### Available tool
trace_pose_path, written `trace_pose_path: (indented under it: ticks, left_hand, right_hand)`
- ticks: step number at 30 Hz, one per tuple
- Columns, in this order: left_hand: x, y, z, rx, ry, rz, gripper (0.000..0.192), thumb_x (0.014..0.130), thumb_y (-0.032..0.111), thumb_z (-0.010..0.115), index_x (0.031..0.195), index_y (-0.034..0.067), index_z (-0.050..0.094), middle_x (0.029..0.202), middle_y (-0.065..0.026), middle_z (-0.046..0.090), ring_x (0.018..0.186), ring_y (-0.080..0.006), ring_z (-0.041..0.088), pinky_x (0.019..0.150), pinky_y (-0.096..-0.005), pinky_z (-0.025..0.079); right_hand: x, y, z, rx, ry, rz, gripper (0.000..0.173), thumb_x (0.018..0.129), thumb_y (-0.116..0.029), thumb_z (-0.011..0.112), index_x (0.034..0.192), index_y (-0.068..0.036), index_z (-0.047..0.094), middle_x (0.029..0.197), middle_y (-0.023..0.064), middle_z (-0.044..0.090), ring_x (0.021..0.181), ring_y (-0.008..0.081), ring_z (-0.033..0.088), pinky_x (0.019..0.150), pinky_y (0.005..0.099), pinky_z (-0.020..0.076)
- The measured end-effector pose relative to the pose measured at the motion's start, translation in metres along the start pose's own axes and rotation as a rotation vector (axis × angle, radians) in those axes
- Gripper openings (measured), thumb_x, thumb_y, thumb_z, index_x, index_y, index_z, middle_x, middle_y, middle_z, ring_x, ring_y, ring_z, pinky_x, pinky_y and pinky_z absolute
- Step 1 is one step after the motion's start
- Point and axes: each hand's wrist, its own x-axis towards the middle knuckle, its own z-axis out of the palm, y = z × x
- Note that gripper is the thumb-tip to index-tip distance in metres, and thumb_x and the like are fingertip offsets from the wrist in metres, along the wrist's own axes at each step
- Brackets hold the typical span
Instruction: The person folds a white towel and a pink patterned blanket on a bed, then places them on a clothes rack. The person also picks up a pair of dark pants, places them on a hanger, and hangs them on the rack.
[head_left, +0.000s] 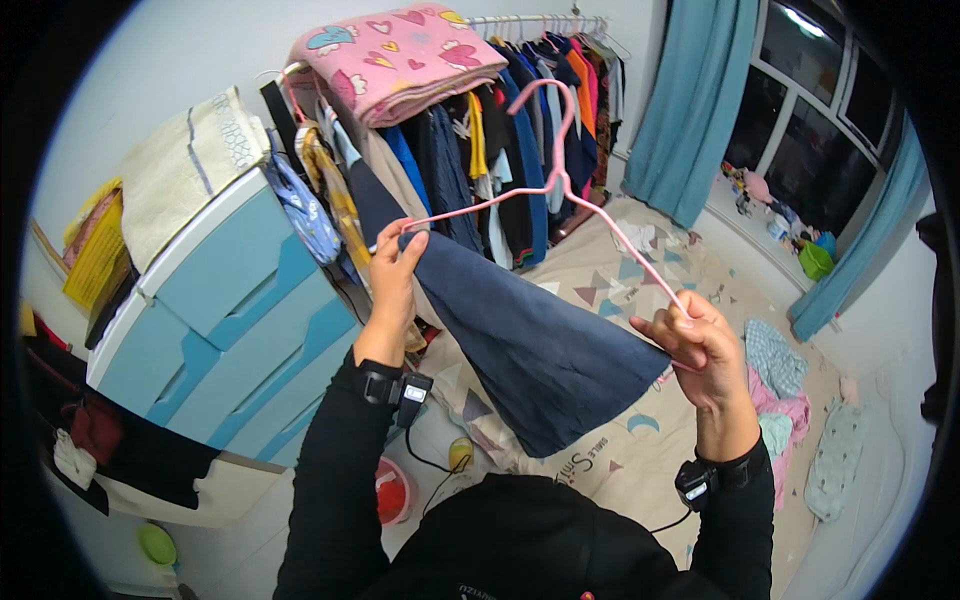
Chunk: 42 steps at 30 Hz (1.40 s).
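A pink clothes hanger (559, 180) is held up between both hands, its hook pointing up. Over its lower bar hangs a dark blue-grey cloth garment (525, 337), whose lower end tapers down above the bed. My left hand (397, 277) pinches the hanger's left corner together with the upper left corner of the cloth. At the other corner, my right hand (694, 341) grips the pink hanger, its fingers close to the cloth's right edge. Part of the lower bar is hidden by the cloth. Each wrist wears a strapped device with a cable.
Behind the hanger, clothes (517, 150) hang on a rail with a folded pink blanket (397, 60) on top. A blue-and-white drawer unit (247, 300) stands at left. A bed (645, 465) with a patterned sheet lies below; crumpled clothes (776, 360) lie at right. A red-and-pink bucket (394, 491) is on the floor.
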Motion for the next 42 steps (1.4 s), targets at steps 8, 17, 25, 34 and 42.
trace_pose_path:
  ticks: [8,17,25,34,42]
  left_hand:
    - [0.150,-0.021,-0.090,0.298,0.383,0.155,0.053,0.090,0.025,0.058,0.133,-0.001,0.040,0.131,-0.0199,0.048,0.122,-0.0294,0.047,0.101,-0.0358,0.036]
    - [0.316,-0.076,-0.066,0.791,0.247,-0.002,0.049,0.081,0.011,0.056,0.126,-0.003,0.042,0.108,-0.0303,0.057,0.103,-0.0442,0.055,0.087,-0.0448,0.044]
    - [0.282,-0.100,-0.109,1.101,-0.203,0.818,0.051,0.092,0.027,0.051,0.136,0.004,0.038,0.124,-0.0220,0.051,0.110,-0.0339,0.052,0.093,-0.0368,0.041]
    - [0.007,-0.149,-0.189,0.737,-0.320,-0.165,0.067,0.091,0.032,0.055,0.144,0.003,0.026,0.147,-0.0227,0.025,0.133,-0.0384,0.029,0.108,-0.0410,0.025]
    - [-0.015,-0.107,-0.233,0.354,-0.215,-0.332,0.077,0.082,0.017,0.068,0.142,-0.003,0.024,0.144,-0.0223,0.029,0.132,-0.0355,0.031,0.108,-0.0401,0.025]
  right_hand:
    - [0.064,-0.024,0.054,-0.069,-0.175,-0.132,0.017,0.085,-0.016,0.058,0.083,-0.008,0.044,0.050,-0.0022,0.043,0.061,0.0124,0.046,0.081,0.0289,0.0405]
    - [0.154,0.006,0.126,-0.077,-0.211,-0.165,0.011,0.080,-0.012,0.054,0.082,-0.007,0.045,0.056,0.0029,0.051,0.070,0.0166,0.054,0.102,0.0403,0.0350]
    - [0.250,0.023,0.193,-0.179,-0.347,-0.159,0.009,0.086,-0.010,0.047,0.092,-0.003,0.047,0.063,0.0047,0.055,0.069,0.0130,0.053,0.079,0.0291,0.0416]
    - [0.367,0.065,0.261,-0.080,-0.303,-0.174,0.009,0.087,-0.010,0.044,0.088,-0.003,0.050,0.076,0.0079,0.059,0.073,0.0134,0.056,0.071,0.0239,0.0433]
    - [0.405,0.091,0.311,-0.162,-0.296,-0.150,0.016,0.087,-0.019,0.046,0.091,-0.005,0.052,0.078,0.0075,0.062,0.060,0.0095,0.049,0.056,0.0226,0.0385]
